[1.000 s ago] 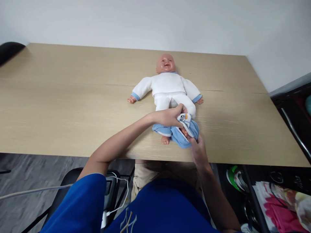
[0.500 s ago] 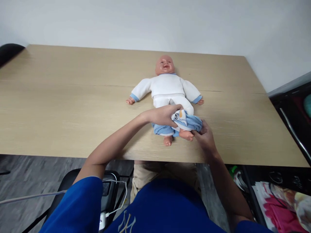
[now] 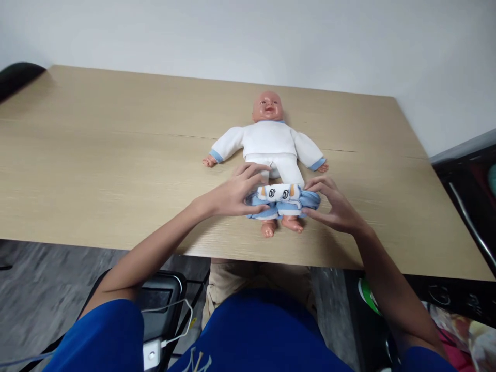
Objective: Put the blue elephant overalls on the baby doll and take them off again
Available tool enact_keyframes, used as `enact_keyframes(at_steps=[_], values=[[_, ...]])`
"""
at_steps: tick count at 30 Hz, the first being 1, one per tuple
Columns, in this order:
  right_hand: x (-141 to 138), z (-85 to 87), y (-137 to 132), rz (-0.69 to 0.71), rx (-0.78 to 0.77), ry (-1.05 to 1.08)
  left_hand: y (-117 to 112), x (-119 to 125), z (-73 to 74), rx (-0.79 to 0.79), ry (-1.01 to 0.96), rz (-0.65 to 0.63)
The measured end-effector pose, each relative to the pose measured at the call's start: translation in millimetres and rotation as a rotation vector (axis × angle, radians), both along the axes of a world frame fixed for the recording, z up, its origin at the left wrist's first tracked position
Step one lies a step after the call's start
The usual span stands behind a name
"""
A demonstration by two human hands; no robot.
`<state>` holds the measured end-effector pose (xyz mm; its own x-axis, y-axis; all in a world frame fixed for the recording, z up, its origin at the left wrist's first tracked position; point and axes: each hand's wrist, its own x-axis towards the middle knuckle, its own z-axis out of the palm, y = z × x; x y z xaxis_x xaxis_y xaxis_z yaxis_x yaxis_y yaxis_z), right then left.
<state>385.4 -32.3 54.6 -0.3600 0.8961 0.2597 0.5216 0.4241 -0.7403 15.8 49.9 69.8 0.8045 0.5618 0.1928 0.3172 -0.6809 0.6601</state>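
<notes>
A baby doll (image 3: 270, 139) in a white top and white leggings lies on its back, head away from me. Bunched around its lower legs are blue baby trousers (image 3: 279, 193) with white trim and a cartoon face with two eyes; both bare feet stick out below. My left hand (image 3: 242, 191) grips the left side of the trousers, thumb low and fingers over the upper edge. On the other side my right hand (image 3: 329, 202) holds the bunched cloth between thumb and fingers.
The doll lies on a light wooden table (image 3: 116, 170) whose front edge runs close to my body. A black chair (image 3: 166, 294) with a white-cabled device stands below on the left. An open drawer (image 3: 445, 294) with assorted items is at lower right.
My left hand has moved left to the trousers' left side, and my right hand has shifted up from the foot. Both feet now point down, with the trousers' face centred.
</notes>
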Motion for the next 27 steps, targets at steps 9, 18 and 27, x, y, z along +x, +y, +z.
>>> enact_keyframes(at_steps=[9, 18, 27], values=[[-11.5, -35.7, 65.7, -0.054, -0.261, 0.367, 20.6, -0.7, -49.6, -0.272, -0.355, 0.213], [-44.4, -74.9, 59.3, -0.313, -0.408, 0.576, -4.9, 16.3, -85.0, -0.671, -0.643, 0.572], [-55.7, -73.0, 58.9, -0.273, -0.320, 0.606, 2.2, 15.9, -82.2, -0.775, -0.779, 0.654]])
